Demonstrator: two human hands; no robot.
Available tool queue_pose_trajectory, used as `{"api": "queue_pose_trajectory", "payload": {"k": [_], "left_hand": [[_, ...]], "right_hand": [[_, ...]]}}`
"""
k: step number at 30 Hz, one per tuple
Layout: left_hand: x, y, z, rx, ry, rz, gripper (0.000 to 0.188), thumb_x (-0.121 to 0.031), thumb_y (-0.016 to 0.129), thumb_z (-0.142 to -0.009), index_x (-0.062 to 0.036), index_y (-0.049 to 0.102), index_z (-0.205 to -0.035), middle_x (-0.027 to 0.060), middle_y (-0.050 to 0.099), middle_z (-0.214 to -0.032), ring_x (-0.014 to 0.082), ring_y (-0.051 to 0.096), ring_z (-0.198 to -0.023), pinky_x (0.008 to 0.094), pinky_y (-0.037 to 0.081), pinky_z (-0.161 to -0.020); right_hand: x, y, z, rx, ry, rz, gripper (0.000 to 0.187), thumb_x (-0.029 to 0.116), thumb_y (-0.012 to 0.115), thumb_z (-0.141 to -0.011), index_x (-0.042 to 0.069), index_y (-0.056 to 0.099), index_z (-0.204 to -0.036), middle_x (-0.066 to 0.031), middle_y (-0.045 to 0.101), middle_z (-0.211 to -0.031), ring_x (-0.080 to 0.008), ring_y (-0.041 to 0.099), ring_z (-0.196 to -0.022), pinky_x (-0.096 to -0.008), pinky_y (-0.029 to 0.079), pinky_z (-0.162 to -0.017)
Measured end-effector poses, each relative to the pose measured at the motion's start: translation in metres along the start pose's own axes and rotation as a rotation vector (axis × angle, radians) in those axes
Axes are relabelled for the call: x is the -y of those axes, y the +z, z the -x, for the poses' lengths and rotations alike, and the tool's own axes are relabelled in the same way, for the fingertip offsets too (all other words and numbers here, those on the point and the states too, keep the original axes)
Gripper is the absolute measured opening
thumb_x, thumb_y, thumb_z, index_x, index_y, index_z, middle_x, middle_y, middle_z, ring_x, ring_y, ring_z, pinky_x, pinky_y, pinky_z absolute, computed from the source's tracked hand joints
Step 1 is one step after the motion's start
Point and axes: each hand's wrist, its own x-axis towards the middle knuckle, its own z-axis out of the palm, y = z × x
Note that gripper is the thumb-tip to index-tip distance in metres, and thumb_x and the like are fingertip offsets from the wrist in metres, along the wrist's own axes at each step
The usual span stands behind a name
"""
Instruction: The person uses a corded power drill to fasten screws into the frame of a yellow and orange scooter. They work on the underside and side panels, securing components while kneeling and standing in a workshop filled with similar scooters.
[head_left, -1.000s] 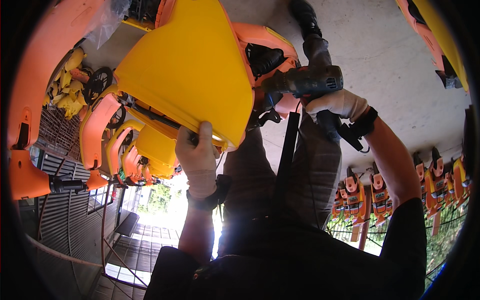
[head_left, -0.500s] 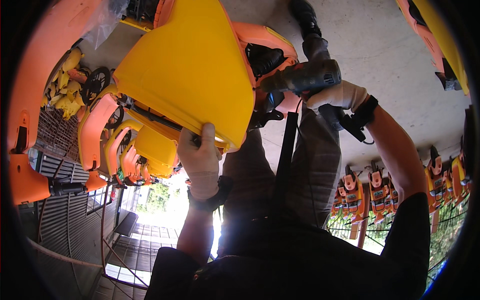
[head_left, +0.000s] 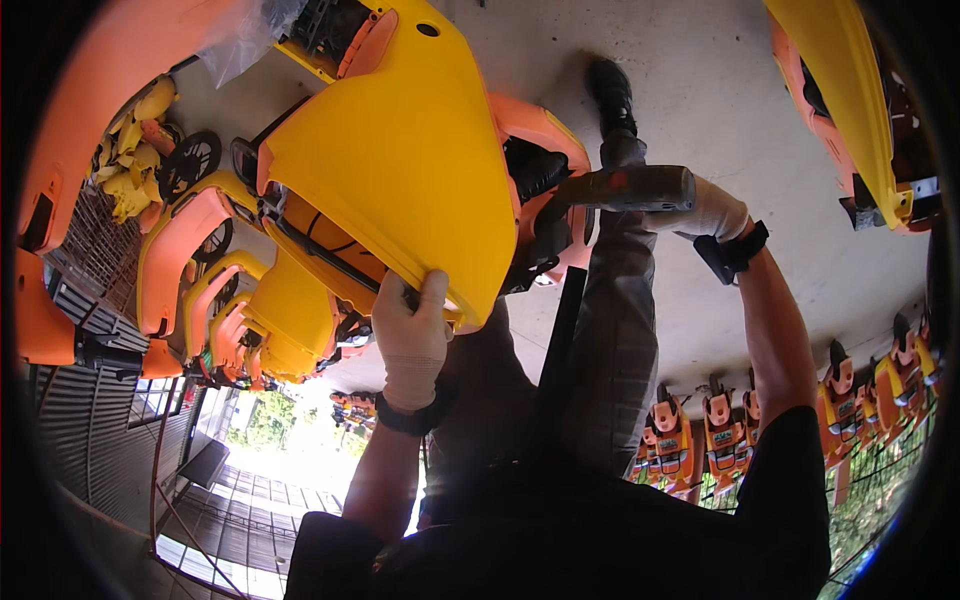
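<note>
A large yellow body panel (head_left: pixel 400 150) belongs to an orange and yellow vehicle just ahead of me. My left hand (head_left: pixel 412 330), in a white glove, is closed on the panel's lower corner, with the thumb on the yellow face. A gap along the panel's left edge shows a black bar (head_left: pixel 325 253) and orange parts behind. My white-gloved right hand (head_left: pixel 705 212) grips a dark cordless drill (head_left: pixel 640 188). The drill's front end points left, toward the orange side part (head_left: pixel 540 128) right of the panel. Its tip is hard to make out against the dark parts there.
More orange and yellow vehicles stand in a row at the left (head_left: pixel 185 260). Yellow scraps (head_left: pixel 130 180) fill a wire cage (head_left: pixel 100 235) beyond them. Another yellow panel (head_left: pixel 835 90) juts in at the upper right. Several orange vehicles (head_left: pixel 720 425) line the right side. My boot (head_left: pixel 610 95) rests on the concrete floor.
The drill has swung nearly level and shifted slightly right and down with my right hand. The gap beside the yellow panel shows more of the inside. My left hand keeps its hold.
</note>
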Motion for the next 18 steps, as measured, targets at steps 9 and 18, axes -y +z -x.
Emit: {"api": "queue_pose_trajectory", "payload": {"k": [9,18], "left_hand": [[-0.003,-0.012,0.023,-0.182,0.291,-0.112,0.018,-0.007,0.065,-0.092,-0.0004,0.054,-0.105,0.0013,0.049,-0.070,0.0070,0.047,-0.061,0.0227,0.042,-0.058],[-0.150,0.110,0.056,0.367,0.521,0.213,0.019,-0.002,0.065,-0.090,0.0007,0.058,-0.108,0.0058,0.062,-0.082,0.0115,0.058,-0.067,0.0263,0.048,-0.064]], "right_hand": [[-0.031,-0.057,0.037,-0.703,0.176,-0.423,0.025,0.007,0.069,-0.081,0.006,0.065,-0.106,-0.0026,0.062,-0.081,-0.0153,0.062,-0.069,-0.0304,0.052,-0.068],[-0.065,-0.088,0.010,-0.822,0.141,-0.347,0.020,0.003,0.066,-0.075,0.008,0.062,-0.094,-0.0005,0.058,-0.080,-0.0146,0.057,-0.068,-0.0304,0.048,-0.064]]}}
